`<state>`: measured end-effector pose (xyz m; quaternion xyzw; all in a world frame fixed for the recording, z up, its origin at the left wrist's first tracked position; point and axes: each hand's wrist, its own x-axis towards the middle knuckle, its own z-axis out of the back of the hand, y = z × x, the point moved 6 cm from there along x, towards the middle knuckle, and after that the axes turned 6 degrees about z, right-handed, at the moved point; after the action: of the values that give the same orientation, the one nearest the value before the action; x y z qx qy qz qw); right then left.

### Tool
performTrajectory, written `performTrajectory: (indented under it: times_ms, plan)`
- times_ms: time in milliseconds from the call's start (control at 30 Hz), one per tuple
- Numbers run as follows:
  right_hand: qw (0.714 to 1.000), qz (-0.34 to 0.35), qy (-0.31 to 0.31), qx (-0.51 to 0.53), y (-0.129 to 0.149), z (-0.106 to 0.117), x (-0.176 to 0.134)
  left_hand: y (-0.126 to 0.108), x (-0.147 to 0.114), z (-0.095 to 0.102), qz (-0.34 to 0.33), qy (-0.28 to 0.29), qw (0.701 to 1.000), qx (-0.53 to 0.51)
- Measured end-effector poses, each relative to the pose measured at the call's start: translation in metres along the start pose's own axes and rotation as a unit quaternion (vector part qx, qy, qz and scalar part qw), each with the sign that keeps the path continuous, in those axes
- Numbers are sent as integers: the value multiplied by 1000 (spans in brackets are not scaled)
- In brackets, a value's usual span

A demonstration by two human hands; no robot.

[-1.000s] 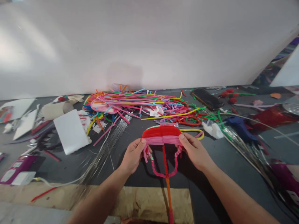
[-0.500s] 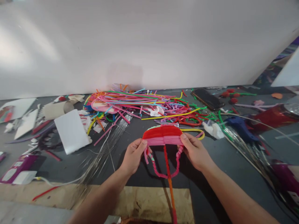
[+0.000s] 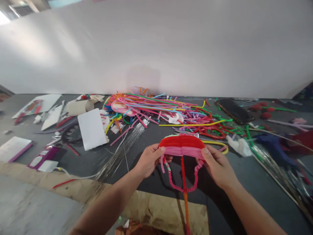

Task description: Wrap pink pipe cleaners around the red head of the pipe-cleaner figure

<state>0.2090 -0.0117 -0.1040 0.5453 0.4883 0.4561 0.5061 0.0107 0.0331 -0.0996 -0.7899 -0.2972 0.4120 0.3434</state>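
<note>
Between my two hands is a pipe cleaner craft piece (image 3: 182, 142), a red dome edged below by a band of pink rows. My left hand (image 3: 149, 161) pinches its left end, thumb on the pink band. At the opposite end my right hand (image 3: 218, 166) grips it the same way. A twisted pink loop (image 3: 195, 181) with some pale green hangs under the band. Down the middle runs a red and orange stem (image 3: 186, 204), reaching toward the bottom of the view. The fingers behind the piece are mostly hidden.
Beyond my hands lies a heap of pipe cleaners (image 3: 156, 106), with red-handled scissors (image 3: 212, 132) beside it. A phone (image 3: 234, 111) is at the back right. Thin wires (image 3: 117, 156), a white card (image 3: 92, 129) and a purple box (image 3: 44, 156) lie to the left.
The view has turned left, so the things on the table appear farther right. Both hands keep the same hold on the craft piece, which looks almost unchanged.
</note>
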Motion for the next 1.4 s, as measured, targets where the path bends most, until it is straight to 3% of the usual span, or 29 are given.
performTrajectory:
  times_ms: [167,400,600,933,1267,1400]
  plan:
    - [999,-4,9,-31,2,-5,-3,1,-1,2,10,-23,1000,-1]
    - [999,-29,-23,10,-10,-6,-2,-4,-1,4,-16,-45,998,28]
    - [999,-15,-22,-46,-3,-1,-3,-1,-1,2,23,-10,1000,10]
    - [998,-14,-27,-50,-3,-2,-2,-7,-2,4,-5,-24,998,54]
    - [996,17,21,-91,12,-5,2,-8,4,6,-30,-28,998,46]
    - [998,3,-35,-58,5,3,7,-2,8,5,-24,-16,998,61]
